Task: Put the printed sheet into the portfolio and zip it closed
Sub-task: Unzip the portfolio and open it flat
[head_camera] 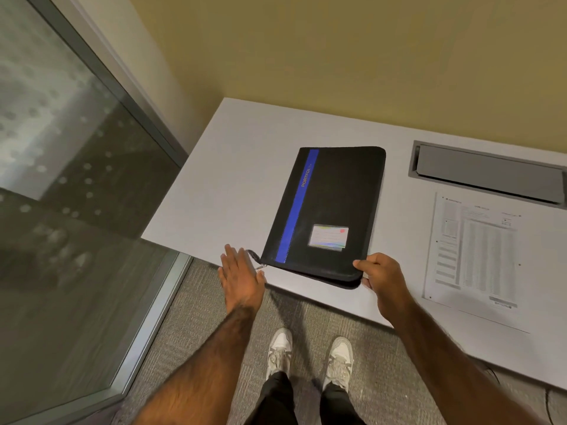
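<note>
A black portfolio (334, 204) with a blue stripe and a clear card pocket lies closed on the white table (233, 179), near its front edge. A small metal zipper pull (260, 266) shows at the portfolio's near left corner. My left hand (241, 279) hovers flat with fingers spread just left of that corner, beside the pull. My right hand (382, 279) pinches the portfolio's near right corner between thumb and fingers. The printed sheet (478, 253) lies flat on the table to the right of the portfolio, apart from it.
A grey metal cable hatch (491, 173) is set into the table behind the sheet. A glass wall with a metal frame (101, 87) stands on the left. My shoes (310, 354) stand on grey carpet below the table edge.
</note>
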The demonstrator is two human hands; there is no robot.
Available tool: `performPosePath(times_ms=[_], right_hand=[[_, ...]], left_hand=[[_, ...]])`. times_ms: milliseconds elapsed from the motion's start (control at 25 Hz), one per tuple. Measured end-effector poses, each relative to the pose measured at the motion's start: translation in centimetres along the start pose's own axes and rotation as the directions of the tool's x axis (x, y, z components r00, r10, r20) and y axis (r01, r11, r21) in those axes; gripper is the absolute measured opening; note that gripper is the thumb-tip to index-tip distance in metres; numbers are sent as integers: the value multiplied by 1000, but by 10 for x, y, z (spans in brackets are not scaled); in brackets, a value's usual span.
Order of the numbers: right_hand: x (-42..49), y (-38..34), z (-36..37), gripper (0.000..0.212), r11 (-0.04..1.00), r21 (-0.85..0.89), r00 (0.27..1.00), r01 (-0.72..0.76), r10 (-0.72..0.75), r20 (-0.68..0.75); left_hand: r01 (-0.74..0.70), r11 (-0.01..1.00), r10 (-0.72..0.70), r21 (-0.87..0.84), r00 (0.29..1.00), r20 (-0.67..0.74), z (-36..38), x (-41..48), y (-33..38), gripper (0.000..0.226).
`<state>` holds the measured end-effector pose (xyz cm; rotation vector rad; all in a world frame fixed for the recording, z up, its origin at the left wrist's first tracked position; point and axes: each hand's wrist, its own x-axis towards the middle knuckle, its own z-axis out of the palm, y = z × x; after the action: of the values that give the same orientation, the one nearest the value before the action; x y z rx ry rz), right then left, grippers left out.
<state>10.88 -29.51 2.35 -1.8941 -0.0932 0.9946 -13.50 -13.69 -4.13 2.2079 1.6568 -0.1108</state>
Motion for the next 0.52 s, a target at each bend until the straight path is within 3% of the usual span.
performPosePath(times_ms=[80, 160, 280, 520], right_hand=[[-8, -15, 4, 19, 997, -54, 998, 58, -58, -3], [-19, -32, 14, 24, 982, -139, 991, 131, -130, 15], [-33, -59, 35, 24, 949, -229, 975, 219, -221, 16], [-69, -97, 96, 19, 870, -243, 902, 429, -425, 72]], left_hand=[[-63, 992, 67, -110, 997, 37, -13, -1, 1, 79], [-102, 964, 118, -247, 992, 50, -27, -2, 5, 72], [13, 861, 100, -508, 976, 194, -62, 3, 25, 59], [59, 669, 358, -741, 848, 390, -148, 31, 76, 48]])
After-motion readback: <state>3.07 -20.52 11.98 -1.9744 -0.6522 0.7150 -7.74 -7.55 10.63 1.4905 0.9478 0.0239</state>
